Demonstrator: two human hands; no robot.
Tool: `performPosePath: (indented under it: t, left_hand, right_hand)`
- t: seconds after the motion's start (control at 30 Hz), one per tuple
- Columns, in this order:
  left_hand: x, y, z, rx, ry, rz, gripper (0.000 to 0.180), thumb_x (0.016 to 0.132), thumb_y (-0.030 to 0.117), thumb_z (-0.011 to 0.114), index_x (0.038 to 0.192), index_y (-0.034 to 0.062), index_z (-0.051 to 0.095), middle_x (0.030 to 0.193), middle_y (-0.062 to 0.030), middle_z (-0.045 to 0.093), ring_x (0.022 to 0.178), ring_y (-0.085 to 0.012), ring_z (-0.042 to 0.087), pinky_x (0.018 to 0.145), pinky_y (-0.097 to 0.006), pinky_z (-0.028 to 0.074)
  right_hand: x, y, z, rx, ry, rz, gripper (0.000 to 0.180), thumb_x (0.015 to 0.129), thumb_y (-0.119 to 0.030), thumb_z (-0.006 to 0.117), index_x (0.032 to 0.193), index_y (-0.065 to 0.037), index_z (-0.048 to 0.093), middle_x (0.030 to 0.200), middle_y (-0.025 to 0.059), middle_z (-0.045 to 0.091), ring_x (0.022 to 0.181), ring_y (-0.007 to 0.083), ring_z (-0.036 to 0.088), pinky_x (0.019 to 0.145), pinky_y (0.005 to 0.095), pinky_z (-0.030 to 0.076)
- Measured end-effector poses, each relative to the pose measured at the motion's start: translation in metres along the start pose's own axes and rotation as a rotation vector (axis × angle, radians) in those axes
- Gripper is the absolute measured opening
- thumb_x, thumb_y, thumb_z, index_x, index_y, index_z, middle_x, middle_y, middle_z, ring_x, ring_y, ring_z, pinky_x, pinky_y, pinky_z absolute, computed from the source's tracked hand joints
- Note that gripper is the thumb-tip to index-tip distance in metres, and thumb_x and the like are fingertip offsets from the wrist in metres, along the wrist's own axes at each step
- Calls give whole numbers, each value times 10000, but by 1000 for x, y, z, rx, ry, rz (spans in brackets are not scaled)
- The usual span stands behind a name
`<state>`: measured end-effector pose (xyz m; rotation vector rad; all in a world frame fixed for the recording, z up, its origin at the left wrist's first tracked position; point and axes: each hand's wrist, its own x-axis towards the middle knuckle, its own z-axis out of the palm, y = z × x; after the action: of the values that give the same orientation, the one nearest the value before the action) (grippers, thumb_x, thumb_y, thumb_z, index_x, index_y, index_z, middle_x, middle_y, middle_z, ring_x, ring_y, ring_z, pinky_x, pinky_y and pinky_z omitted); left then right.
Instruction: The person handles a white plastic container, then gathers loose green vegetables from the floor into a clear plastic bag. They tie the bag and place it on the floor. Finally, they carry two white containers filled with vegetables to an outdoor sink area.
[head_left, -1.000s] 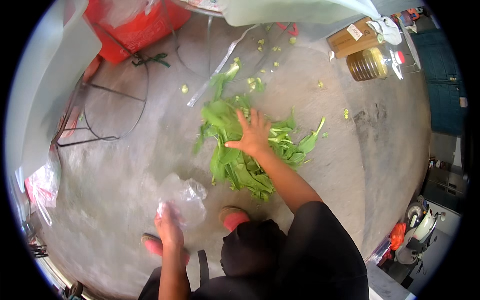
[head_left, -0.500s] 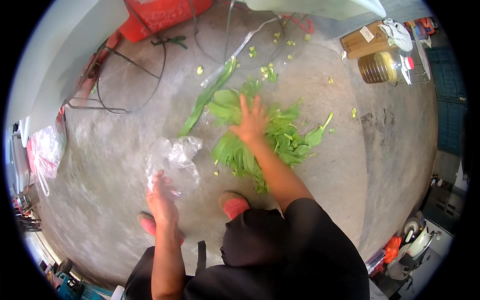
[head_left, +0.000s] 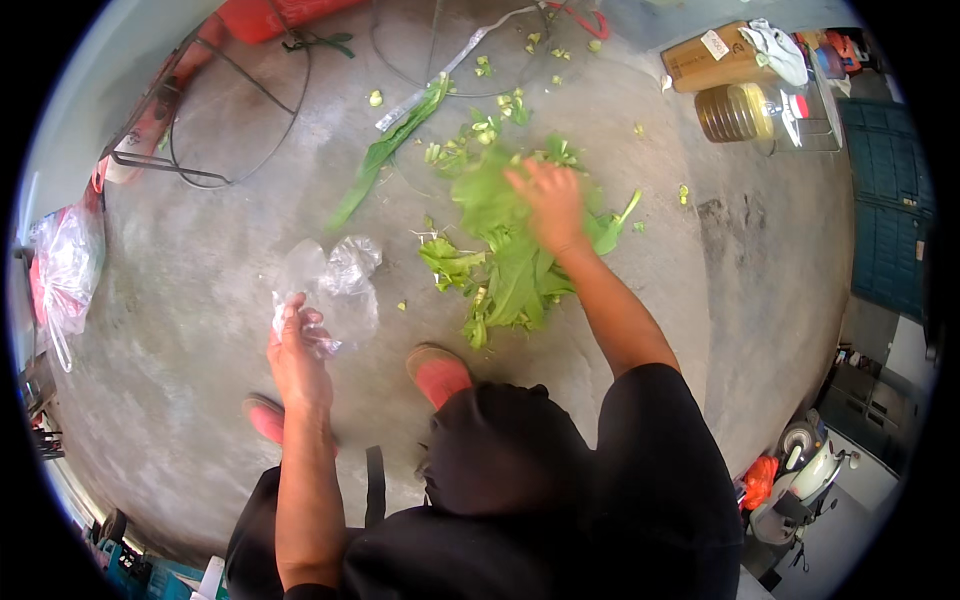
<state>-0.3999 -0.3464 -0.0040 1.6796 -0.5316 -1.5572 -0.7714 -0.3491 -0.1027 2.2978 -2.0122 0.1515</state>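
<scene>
My left hand (head_left: 299, 352) is closed on a clear plastic bag (head_left: 352, 262), which hangs loosely above the floor in front of my feet. To the right, my right hand (head_left: 556, 205) grips leafy greens (head_left: 513, 282) at the upper side of a pile on the concrete. The lifted leaves are smeared by motion, and parts of the fingers are lost in them. Cut yellowish-green scraps (head_left: 487, 128) lie scattered just beyond the pile. A long green leaf (head_left: 385, 155) lies on the floor between the bag and those scraps.
Wire stands (head_left: 222, 180) are at the upper left, near a red container (head_left: 275, 15). A cardboard box (head_left: 708, 60) and a jug of dark yellow liquid (head_left: 738, 112) stand at the upper right. A tied plastic bag (head_left: 68, 262) hangs at far left; a scooter (head_left: 808, 480) is at lower right.
My right hand has gone from spread over the greens to gripping some, shifting right and lifting leaves. Scraps beneath now show. My left hand keeps the bag; the whole view has shifted slightly.
</scene>
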Motion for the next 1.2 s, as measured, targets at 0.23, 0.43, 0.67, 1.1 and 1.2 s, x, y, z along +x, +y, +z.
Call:
performPosePath:
  t: [0.23, 0.43, 0.67, 1.1, 1.2]
  left_hand:
    - [-9, -7, -8, 36, -4, 15, 306, 892, 292, 480, 1058, 43, 541, 758, -8, 530, 578, -84, 460, 500, -222, 357]
    - [-10, -9, -5, 37, -17, 14, 312, 893, 297, 475, 1056, 40, 542, 758, -14, 535, 576, -83, 466, 496, -219, 359]
    - [-11, -4, 1, 31, 6, -18, 305, 893, 285, 474, 1052, 33, 541, 730, -20, 532, 563, -87, 463, 489, -219, 357]
    - [1, 10, 34, -28, -37, -64, 305, 894, 299, 469, 1046, 50, 558, 733, -9, 532, 542, -75, 463, 443, -216, 333]
    - [7, 13, 39, -11, 26, -49, 334, 897, 322, 454, 1092, 69, 552, 751, -9, 516, 552, -80, 453, 454, -220, 346]
  right_hand:
    - [-65, -54, -35, 206, -548, -264, 898, 596, -531, 693, 1357, -266, 298, 1431, 160, 169, 1299, 370, 189, 974, 599, 207]
    - [-80, -53, -40, 96, -820, -426, 928, 588, -415, 750, 1366, -309, 255, 1453, 148, 64, 1322, 379, 115, 953, 607, 253]
    - [-49, -14, 24, 423, -473, -86, 761, 620, -174, 736, 1296, -219, 388, 1319, 119, 364, 1184, 321, 401, 901, 398, 405]
    - [52, 48, 23, -39, -464, 321, 896, 590, -472, 734, 1350, -348, 277, 1452, 99, 125, 1307, 374, 162, 969, 596, 257]
    - [49, 12, 15, -64, -721, 393, 903, 601, -432, 736, 1359, -342, 254, 1444, 106, 141, 1309, 372, 160, 975, 579, 277]
